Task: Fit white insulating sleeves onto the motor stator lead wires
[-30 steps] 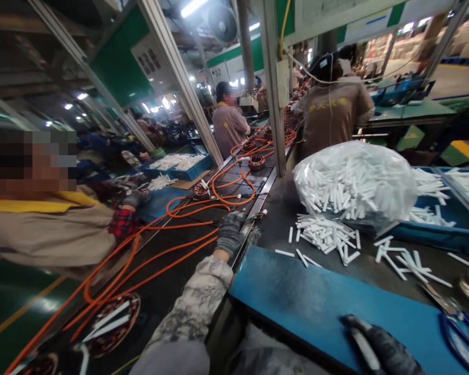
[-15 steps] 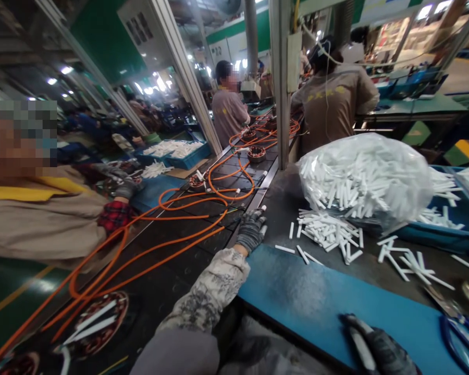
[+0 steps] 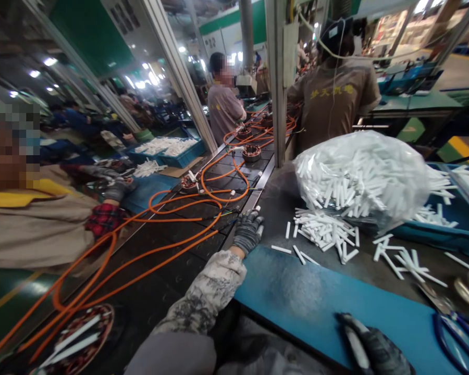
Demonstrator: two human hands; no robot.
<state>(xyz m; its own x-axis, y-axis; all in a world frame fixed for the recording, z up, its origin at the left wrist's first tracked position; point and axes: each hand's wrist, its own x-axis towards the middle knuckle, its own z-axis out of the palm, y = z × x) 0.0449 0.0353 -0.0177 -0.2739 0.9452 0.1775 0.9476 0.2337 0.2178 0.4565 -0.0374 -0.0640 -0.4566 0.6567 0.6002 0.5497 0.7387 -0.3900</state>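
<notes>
My left hand (image 3: 248, 232), in a grey striped glove, rests at the metal edge of the black conveyor (image 3: 168, 271), beside the top corner of a blue mat (image 3: 297, 291). Its fingers lie stretched out and hold nothing. A small white piece shows at its fingertips. My right hand (image 3: 379, 346), in a dark glove, is over the mat at the bottom right, blurred and partly cut off; whether it holds anything is unclear. Blue-handled scissors (image 3: 449, 323) lie at its right. Short white tubes (image 3: 324, 229) are heaped beyond the mat.
A clear bag of white tubes (image 3: 359, 172) leans on a blue bin (image 3: 445, 237). Orange cables (image 3: 172, 249) loop along the conveyor among copper-wound stators (image 3: 88, 336). A co-worker's gloved hand (image 3: 117, 190) is across the conveyor at left. A metal post (image 3: 277, 104) stands ahead.
The whole view has shifted slightly, so things sit a little further left. Both my hands keep nearly the same places on the bench, and nothing is picked up or let go.
</notes>
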